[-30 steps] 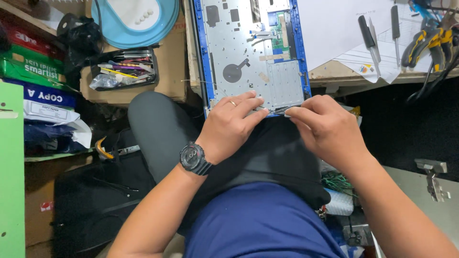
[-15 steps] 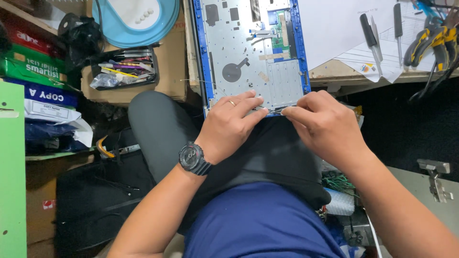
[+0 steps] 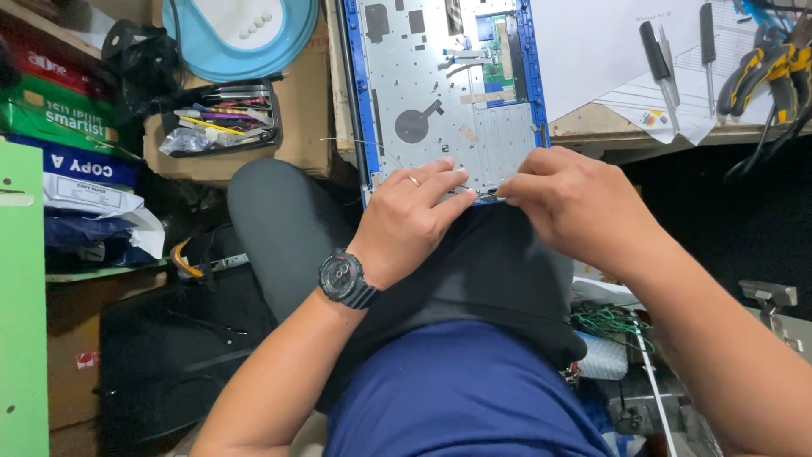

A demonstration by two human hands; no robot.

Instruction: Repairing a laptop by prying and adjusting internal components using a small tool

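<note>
wooden bench edge (image 3: 592, 127) under blue-framed laptop chassis (image 3: 440, 85), left hand (image 3: 414, 211) and right hand (image 3: 567, 203) grips both pinching its near rim

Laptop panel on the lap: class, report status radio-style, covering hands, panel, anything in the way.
Left hand and right hand both pinching at near edge of blue-framed laptop panel. Panel rests on lap, far end against bench. Thin wire trails across panel.

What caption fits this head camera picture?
Left hand and right hand pinch the near edge of a blue-framed silver metal laptop panel.
</note>
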